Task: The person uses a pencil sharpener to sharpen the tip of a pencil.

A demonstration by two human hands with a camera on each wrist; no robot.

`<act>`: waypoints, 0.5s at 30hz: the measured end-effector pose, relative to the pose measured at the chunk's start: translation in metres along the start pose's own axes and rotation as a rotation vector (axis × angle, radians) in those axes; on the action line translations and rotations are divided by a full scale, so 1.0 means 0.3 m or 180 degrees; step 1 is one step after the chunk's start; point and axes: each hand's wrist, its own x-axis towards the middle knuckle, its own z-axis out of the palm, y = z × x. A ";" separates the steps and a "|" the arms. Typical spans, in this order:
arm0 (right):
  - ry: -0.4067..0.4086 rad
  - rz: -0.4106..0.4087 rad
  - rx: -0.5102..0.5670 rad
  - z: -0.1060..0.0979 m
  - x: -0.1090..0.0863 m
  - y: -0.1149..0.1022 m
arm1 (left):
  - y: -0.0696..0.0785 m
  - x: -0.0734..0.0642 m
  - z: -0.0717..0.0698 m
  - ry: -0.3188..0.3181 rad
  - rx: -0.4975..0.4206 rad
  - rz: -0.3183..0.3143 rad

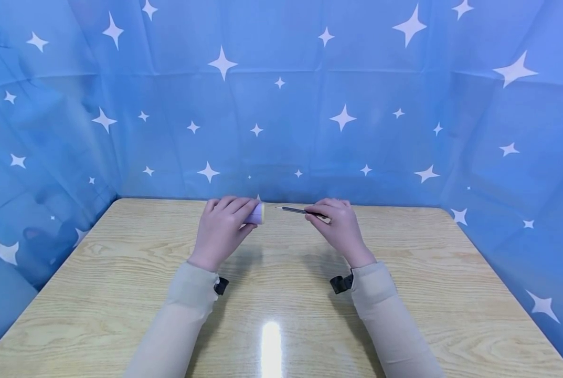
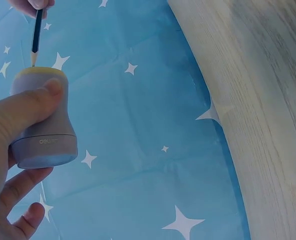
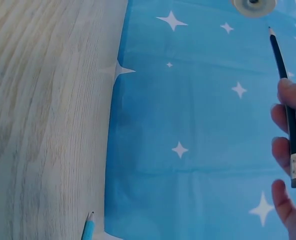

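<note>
My left hand (image 1: 222,226) grips a lilac pencil sharpener (image 2: 45,117) with a yellow rim, thumb along its side. The sharpener lies sideways in the head view, its holed end (image 3: 254,6) facing right. Opposite it, my right hand (image 1: 338,223) pinches a dark pencil (image 3: 282,65) between thumb and fingers. The pencil's sharpened tip points left at the sharpener, with a small gap between them in the head view. Its eraser end (image 3: 295,172) shows below the fingers in the right wrist view. Both hands are above the far part of the table.
A light wood-grain table (image 1: 281,294) spreads below the hands. One light-blue pencil (image 3: 88,227) lies near the table's edge in the right wrist view. Blue cloth (image 1: 281,105) with white stars hangs behind and at both sides.
</note>
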 end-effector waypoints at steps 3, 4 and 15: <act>-0.0040 0.0070 0.0063 -0.004 -0.002 -0.002 | 0.000 0.000 0.001 0.0017 -0.0001 0.0004; -0.0062 0.0107 0.0077 -0.005 -0.003 -0.002 | 0.000 0.000 0.001 0.0020 0.0000 0.0004; -0.0345 0.0769 0.0133 -0.017 -0.008 0.022 | 0.005 0.002 -0.003 -0.0026 0.0035 -0.0011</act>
